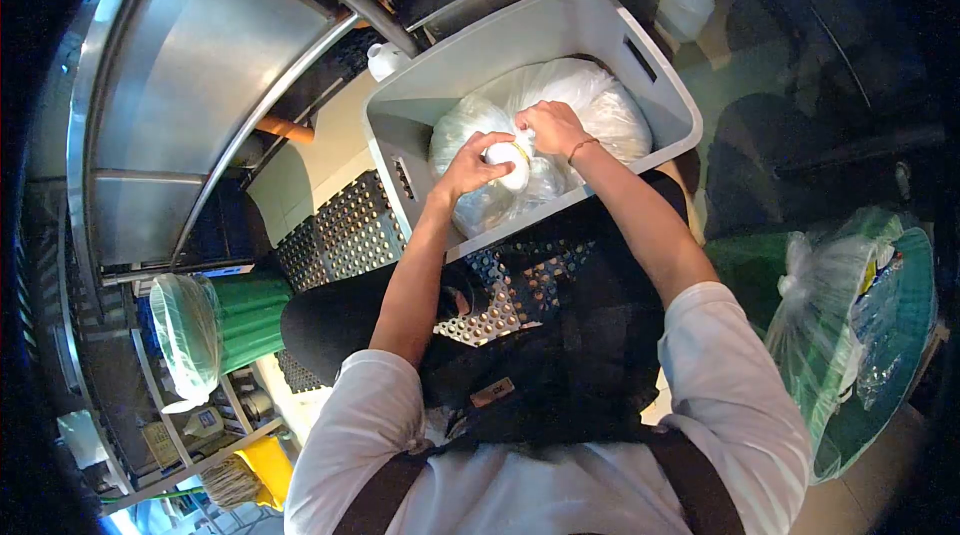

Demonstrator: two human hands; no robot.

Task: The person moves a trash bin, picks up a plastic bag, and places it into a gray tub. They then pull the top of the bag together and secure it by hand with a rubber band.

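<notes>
A large clear plastic bag (600,105), full and bulging, sits inside a grey plastic tub (540,23). My left hand (472,170) is closed around a white disc-shaped roll (510,167) that looks like tape, held against the front of the bag. Close beside it, my right hand (553,127) is closed on the gathered neck of the bag, the fingers curled over the plastic. What the bag contains is hard to make out through the film.
A green bin (920,335) with a knotted clear liner stands at right, another lined green bin (250,315) at left. A metal frame (200,85) rises at upper left. A white jug (688,0) is at the back. Perforated black matting (350,225) covers the floor.
</notes>
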